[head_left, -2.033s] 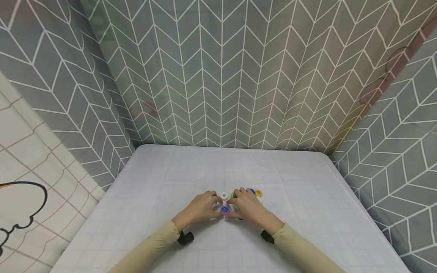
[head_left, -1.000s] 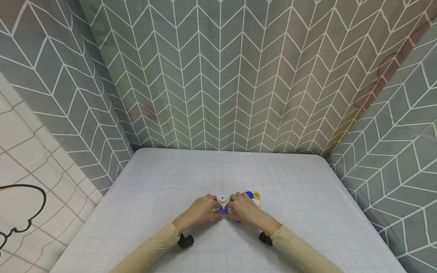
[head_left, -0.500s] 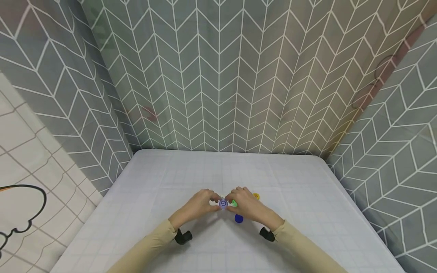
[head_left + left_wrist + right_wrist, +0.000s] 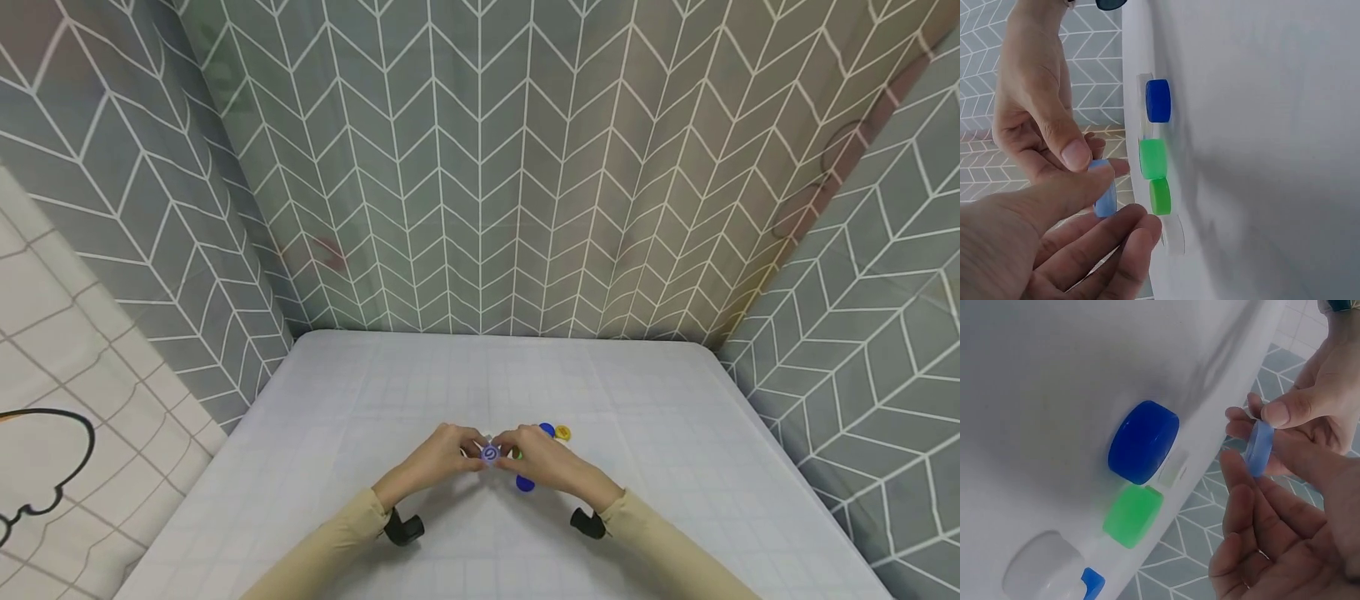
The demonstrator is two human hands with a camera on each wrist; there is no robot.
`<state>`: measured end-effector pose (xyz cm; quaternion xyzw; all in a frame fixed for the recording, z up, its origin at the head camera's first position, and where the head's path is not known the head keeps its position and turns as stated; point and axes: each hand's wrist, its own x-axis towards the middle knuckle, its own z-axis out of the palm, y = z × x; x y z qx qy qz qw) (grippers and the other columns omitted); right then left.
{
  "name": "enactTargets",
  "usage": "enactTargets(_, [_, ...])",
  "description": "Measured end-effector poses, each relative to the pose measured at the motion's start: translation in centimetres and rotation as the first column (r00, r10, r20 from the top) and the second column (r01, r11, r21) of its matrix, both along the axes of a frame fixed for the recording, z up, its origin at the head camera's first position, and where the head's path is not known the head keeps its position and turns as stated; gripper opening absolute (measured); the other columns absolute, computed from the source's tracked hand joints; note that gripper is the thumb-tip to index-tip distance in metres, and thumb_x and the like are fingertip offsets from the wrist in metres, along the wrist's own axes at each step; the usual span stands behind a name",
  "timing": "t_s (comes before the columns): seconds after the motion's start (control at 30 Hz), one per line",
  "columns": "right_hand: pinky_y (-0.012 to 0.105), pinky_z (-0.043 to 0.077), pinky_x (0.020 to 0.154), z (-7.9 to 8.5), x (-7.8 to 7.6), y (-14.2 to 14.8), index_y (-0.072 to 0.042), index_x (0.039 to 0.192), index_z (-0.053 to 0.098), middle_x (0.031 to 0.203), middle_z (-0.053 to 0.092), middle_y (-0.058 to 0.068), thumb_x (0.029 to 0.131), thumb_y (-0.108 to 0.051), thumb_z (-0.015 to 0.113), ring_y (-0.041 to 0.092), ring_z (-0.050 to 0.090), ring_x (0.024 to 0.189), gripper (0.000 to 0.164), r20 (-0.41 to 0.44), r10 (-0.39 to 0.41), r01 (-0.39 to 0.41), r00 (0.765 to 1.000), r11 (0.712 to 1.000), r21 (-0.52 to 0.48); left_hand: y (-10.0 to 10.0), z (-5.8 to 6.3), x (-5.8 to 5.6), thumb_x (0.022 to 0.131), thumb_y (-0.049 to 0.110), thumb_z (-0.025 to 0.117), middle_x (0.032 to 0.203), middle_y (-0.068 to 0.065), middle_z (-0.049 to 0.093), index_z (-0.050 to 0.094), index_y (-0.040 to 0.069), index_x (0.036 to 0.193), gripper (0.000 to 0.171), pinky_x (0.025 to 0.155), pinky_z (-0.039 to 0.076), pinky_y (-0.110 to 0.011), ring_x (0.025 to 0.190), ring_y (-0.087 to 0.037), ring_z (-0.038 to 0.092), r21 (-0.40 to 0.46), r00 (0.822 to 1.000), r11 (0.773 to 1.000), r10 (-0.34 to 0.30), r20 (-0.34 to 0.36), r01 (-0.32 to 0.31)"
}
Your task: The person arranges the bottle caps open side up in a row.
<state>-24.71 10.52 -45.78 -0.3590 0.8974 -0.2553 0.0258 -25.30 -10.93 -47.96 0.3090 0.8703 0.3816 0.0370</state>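
Observation:
A light blue bottle cap with a swirl mark on top is held up between my two hands. The left hand pinches its left side with thumb and fingers. From the right, the right hand pinches the same cap. In the left wrist view the light blue cap stands edge-on, apart from the tabletop. Nearest to the right hand lie a dark blue cap and a light green cap. A white cap lies partly hidden behind the dark blue one.
On the white table, a second blue cap and a yellow cap lie beyond the right hand. A green cap and a white cap sit in the row seen from the left wrist. Patterned curtains surround the table.
Both hands have raised the light blue cap and shifted it slightly away from me, then lowered it a little. The white cap beyond it is now mostly covered; the near dark blue cap shows more.

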Motion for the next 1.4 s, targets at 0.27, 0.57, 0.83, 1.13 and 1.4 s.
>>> enactTargets(0.27, [0.018, 0.046, 0.061, 0.3, 0.0, -0.5, -0.004, 0.112, 0.070, 0.087, 0.071, 0.001, 0.091, -0.017, 0.066, 0.003, 0.059, 0.075, 0.025, 0.027, -0.061, 0.062, 0.998, 0.997, -0.046, -0.1, -0.2, 0.0, 0.083, 0.012, 0.074, 0.091, -0.004, 0.076, 0.068, 0.008, 0.108, 0.026, 0.071, 0.054, -0.022, 0.082, -0.009, 0.070, 0.059, 0.998, 0.998, 0.032, 0.049, -0.035])
enactTargets(0.57, [0.020, 0.047, 0.066, 0.8, 0.0, -0.9, -0.010, 0.107, 0.073, 0.091, 0.073, -0.002, 0.090, -0.017, 0.068, 0.005, 0.060, 0.078, 0.019, -0.042, -0.102, 0.097, 0.994, 0.990, -0.107, -0.5, 0.8, 0.0, 0.088, 0.013, 0.070, 0.092, -0.002, 0.075, 0.071, 0.012, 0.103, 0.015, 0.072, 0.055, -0.023, 0.085, -0.012, 0.071, 0.156, 0.996, 0.984, 0.074, 0.058, -0.082])
enactTargets(0.83, [0.031, 0.053, 0.070, 1.2, 0.2, -0.6, -0.014, 0.103, 0.075, 0.098, 0.075, -0.003, 0.089, -0.015, 0.069, 0.007, 0.064, 0.081, 0.015, -0.121, -0.094, 0.070, 0.988, 0.979, -0.190, -0.7, 1.4, 0.2, 0.089, 0.025, 0.070, 0.092, -0.011, 0.074, 0.071, 0.014, 0.097, 0.014, 0.071, 0.057, -0.036, 0.082, -0.032, 0.071, 0.242, 0.984, 0.962, 0.092, 0.150, -0.127])
enactTargets(1.13, [0.033, 0.055, 0.072, 0.7, 0.5, -0.9, -0.010, 0.118, 0.068, 0.108, 0.072, 0.002, 0.091, -0.018, 0.067, 0.010, 0.065, 0.083, 0.029, -0.094, -0.074, 0.054, 0.993, 0.977, -0.206, -0.9, 0.8, 0.2, 0.085, 0.031, 0.074, 0.091, 0.001, 0.073, 0.071, 0.018, 0.096, 0.017, 0.073, 0.055, -0.027, 0.085, -0.017, 0.070, 0.226, 0.982, 0.965, 0.097, 0.163, -0.133])
enactTargets(1.4, [0.020, 0.048, 0.067, 0.6, 0.6, -1.2, -0.005, 0.128, 0.059, 0.110, 0.068, 0.004, 0.090, -0.020, 0.069, 0.013, 0.063, 0.085, 0.043, -0.006, -0.113, 0.111, 0.994, 0.980, -0.163, -0.7, 0.3, 0.1, 0.083, 0.023, 0.076, 0.095, -0.001, 0.070, 0.066, 0.003, 0.119, 0.042, 0.075, 0.054, -0.025, 0.087, -0.013, 0.066, 0.192, 0.984, 0.973, 0.103, 0.149, -0.131])
